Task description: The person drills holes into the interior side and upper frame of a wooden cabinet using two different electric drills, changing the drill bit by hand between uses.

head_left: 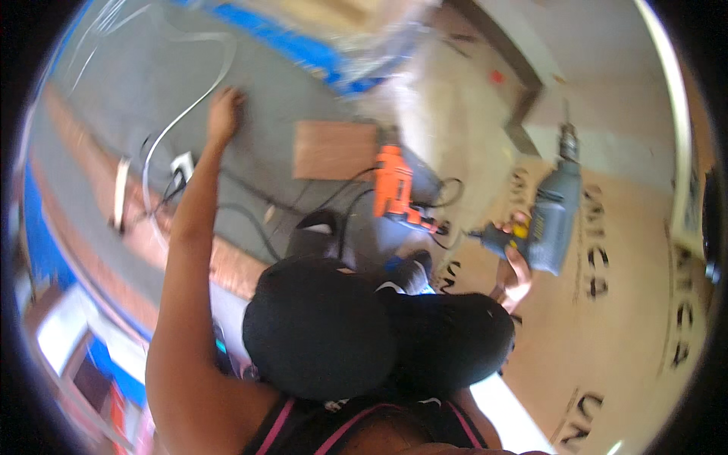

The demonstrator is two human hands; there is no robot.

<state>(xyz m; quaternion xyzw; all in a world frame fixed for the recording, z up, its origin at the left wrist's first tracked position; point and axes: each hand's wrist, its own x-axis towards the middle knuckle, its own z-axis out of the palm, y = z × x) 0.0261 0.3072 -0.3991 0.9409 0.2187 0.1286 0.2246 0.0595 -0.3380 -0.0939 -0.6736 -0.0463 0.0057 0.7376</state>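
My right hand (517, 262) is wrapped round the handle of a grey power drill (557, 212), its fingers by the yellow trigger. The drill's long thin bit points away from me, over the brown printed sheet. Stretched out far to the left, my left hand (226, 114) is blurred, with its fingers curled in. Whatever may be inside them is hidden. A white cable (189, 106) curves close by that hand. Between my hands, an orange power tool (392, 182) with a black cord lies on the grey floor, beside a flat brown wooden piece (334, 150).
My black-clad knees (318, 326) are in front of me. A white plug block (182, 165) with dark cords lies near a wooden strip (98, 171) on the left. Plastic wrapping and blue edging (303, 57) are at the back. The brown printed sheet (629, 334) spreads across the right.
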